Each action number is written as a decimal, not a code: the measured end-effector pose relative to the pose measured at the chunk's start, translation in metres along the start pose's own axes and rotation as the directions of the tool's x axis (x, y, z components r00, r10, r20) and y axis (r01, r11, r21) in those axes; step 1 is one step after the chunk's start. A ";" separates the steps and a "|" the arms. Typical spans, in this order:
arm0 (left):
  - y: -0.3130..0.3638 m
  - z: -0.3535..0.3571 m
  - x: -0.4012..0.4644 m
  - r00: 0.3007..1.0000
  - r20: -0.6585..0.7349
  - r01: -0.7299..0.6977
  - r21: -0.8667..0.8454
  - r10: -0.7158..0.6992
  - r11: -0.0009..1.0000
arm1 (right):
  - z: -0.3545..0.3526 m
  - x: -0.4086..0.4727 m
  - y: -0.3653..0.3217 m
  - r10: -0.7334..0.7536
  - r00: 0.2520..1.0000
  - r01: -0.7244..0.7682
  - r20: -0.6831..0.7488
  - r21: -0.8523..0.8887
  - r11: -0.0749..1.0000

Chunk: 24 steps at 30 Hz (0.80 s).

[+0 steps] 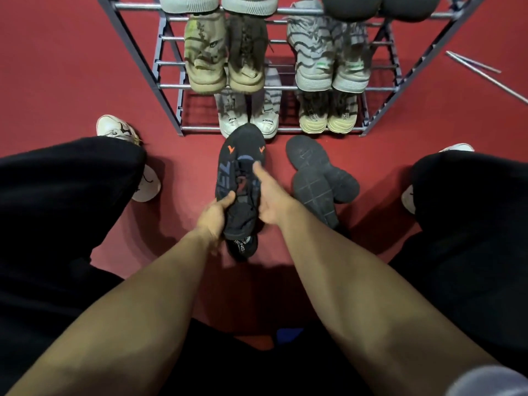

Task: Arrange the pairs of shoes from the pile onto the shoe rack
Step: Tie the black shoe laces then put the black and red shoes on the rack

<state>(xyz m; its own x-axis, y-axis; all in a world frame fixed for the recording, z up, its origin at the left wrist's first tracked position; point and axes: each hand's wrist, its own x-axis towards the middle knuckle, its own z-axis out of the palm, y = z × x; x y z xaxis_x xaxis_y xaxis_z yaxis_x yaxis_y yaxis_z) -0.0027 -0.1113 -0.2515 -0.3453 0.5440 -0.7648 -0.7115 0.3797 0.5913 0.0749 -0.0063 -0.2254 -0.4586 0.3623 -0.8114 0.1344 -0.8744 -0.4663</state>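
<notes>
Our left hand [213, 217] and right hand [270, 200] both grip a black shoe [238, 178] with orange marks, held just above the red floor [71, 81]. Just right of it, two dark shoes [321, 178] lie soles-up. Beyond stands the shoe rack [168, 87], its rails already holding several pairs.

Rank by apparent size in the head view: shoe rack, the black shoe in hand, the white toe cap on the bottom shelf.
1. shoe rack, spans most of the frame width
2. black shoe, held by both hands; nearer the camera, so it looks bigger
3. white toe cap, clearly smallest
</notes>
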 end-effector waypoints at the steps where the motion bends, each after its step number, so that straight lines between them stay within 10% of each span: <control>1: -0.002 -0.003 0.001 0.999 -0.016 -0.027 0.063 0.028 0.998 | 0.001 0.001 0.002 -0.052 0.996 0.046 -0.073 -0.078 0.996; 9: -0.027 -0.014 0.000 0.969 -0.246 0.110 0.331 -0.027 0.937 | -0.038 0.000 0.023 -0.170 0.942 0.173 -0.288 -0.014 0.985; 12: -0.026 -0.016 -0.004 0.874 -0.411 0.274 0.858 0.259 0.435 | -0.038 -0.001 0.014 -0.188 0.940 0.187 -0.285 -0.033 0.982; 16: -0.012 0.005 -0.012 0.748 0.149 -0.264 0.961 0.647 0.083 | -0.018 -0.001 0.014 -0.216 0.952 0.184 -0.215 -0.157 0.970; 22: -0.008 0.027 0.014 0.848 0.145 -0.255 0.955 0.509 0.152 | -0.014 -0.005 0.008 -0.311 0.927 0.220 -0.209 -0.369 0.903; 24: -0.005 0.018 0.020 0.855 0.104 -0.211 0.965 0.508 0.157 | -0.023 -0.004 0.007 -0.516 0.786 0.163 -0.341 -0.691 0.704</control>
<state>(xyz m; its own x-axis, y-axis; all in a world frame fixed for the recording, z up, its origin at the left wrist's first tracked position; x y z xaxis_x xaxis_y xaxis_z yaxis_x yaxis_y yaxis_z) 0.0055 -0.0887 -0.2649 -0.5929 0.7362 -0.3264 0.5515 0.6665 0.5016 0.0983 -0.0063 -0.2334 -0.1302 0.8459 -0.5172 0.6268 -0.3339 -0.7040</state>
